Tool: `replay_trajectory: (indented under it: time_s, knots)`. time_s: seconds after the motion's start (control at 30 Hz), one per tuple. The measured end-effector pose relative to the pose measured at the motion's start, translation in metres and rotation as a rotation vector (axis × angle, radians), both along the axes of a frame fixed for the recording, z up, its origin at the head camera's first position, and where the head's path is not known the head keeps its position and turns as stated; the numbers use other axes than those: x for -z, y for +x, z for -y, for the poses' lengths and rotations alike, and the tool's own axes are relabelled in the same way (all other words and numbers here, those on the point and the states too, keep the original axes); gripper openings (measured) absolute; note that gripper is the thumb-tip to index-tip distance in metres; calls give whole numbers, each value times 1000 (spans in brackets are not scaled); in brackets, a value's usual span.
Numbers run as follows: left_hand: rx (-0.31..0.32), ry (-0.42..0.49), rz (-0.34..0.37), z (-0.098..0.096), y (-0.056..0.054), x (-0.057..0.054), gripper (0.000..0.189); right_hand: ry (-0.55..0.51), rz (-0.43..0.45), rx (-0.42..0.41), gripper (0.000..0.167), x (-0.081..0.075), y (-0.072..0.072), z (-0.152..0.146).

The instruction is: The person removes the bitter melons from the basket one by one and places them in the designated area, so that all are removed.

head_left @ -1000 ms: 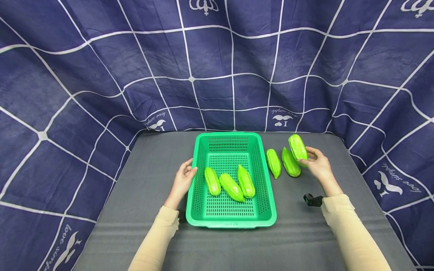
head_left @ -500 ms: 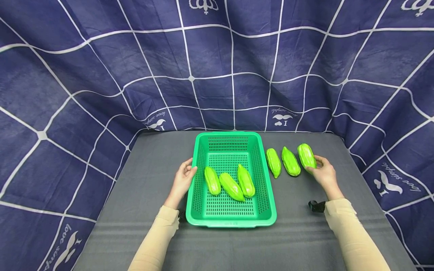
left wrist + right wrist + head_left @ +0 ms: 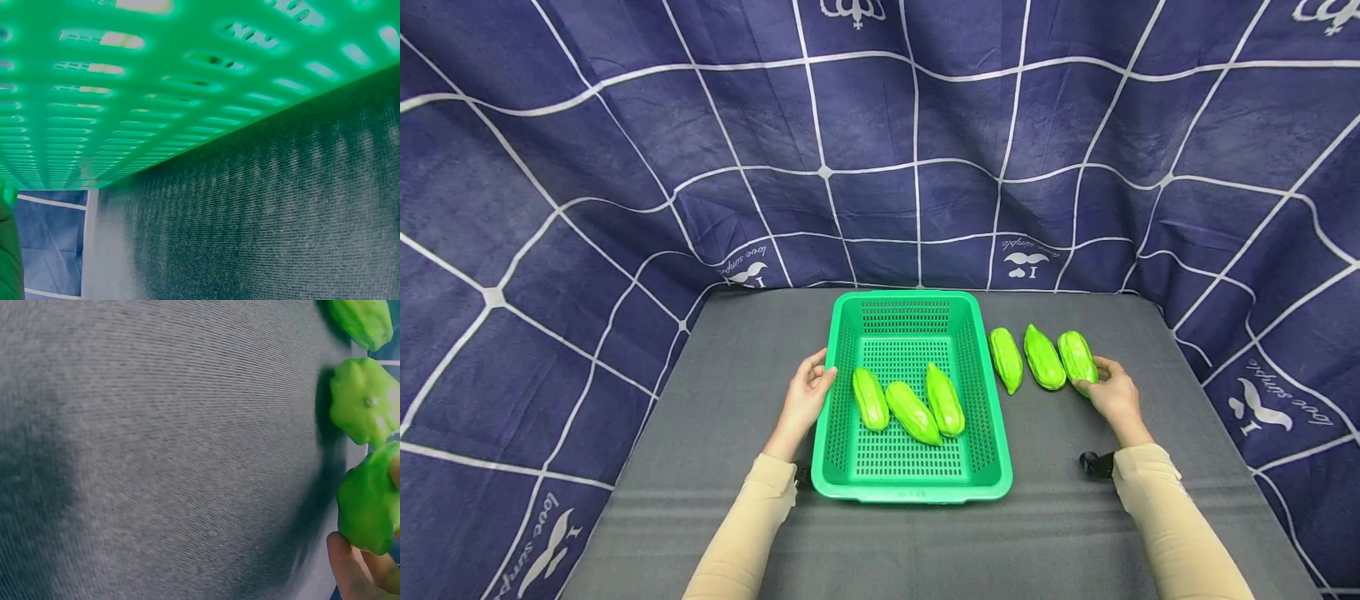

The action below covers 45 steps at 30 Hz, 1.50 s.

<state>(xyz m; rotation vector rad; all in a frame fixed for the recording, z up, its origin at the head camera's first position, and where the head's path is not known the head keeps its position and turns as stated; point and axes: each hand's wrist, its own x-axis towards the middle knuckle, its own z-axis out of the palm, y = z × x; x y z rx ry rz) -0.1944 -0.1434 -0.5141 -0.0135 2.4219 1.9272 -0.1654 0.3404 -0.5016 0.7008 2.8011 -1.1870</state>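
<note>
A ridged green gourd is at the right end of a row of three, right of the basket. The right hand pinches its near end between thumb and fingers; whether it bears on the grey cloth, I cannot tell. Just beside it lies the middle gourd, then the inner gourd, nearest the basket. The right wrist view alone shows the middle one's knobbed, lobed end face-on.

The green basket holds three more gourds, seen whole only from the head. The left hand is at its left rim, fingers bent; whether it grips, I cannot tell, as the left wrist view catches only a sliver of it. That view adds the slotted outer wall up close. Cream sleeves cover both forearms; a blue white-lined curtain hangs behind.
</note>
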Motion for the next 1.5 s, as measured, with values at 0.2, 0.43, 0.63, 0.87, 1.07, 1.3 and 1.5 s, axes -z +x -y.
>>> replay_trajectory:
  time_s: [0.2, 0.43, 0.63, 0.87, 1.07, 1.3, 1.5]
  knots:
    - [12, 6, 14, 1, 0, 0, 56, 24, 9, 13, 64, 6, 2, 4]
    - [12, 20, 23, 1, 0, 1, 55, 40, 30, -5, 65, 10, 1, 4]
    - [4, -4, 25, 1, 1, 0, 57, 55, 61, -34, 65, 8, 1, 4]
    - [-1, 5, 25, 1, 1, 1, 55, 56, 67, -41, 67, 9, 1, 4]
    - [6, 26, 45, 1, 2, -2, 56, 24, 66, -27, 75, 11, 2, 3]
    - [20, 9, 46, -4, 9, -25, 57, 66, -5, -20, 68, 3, 3, 4]
    - [1, 27, 43, -1, 2, -8, 57, 119, -120, 16, 61, -13, 0, 11]
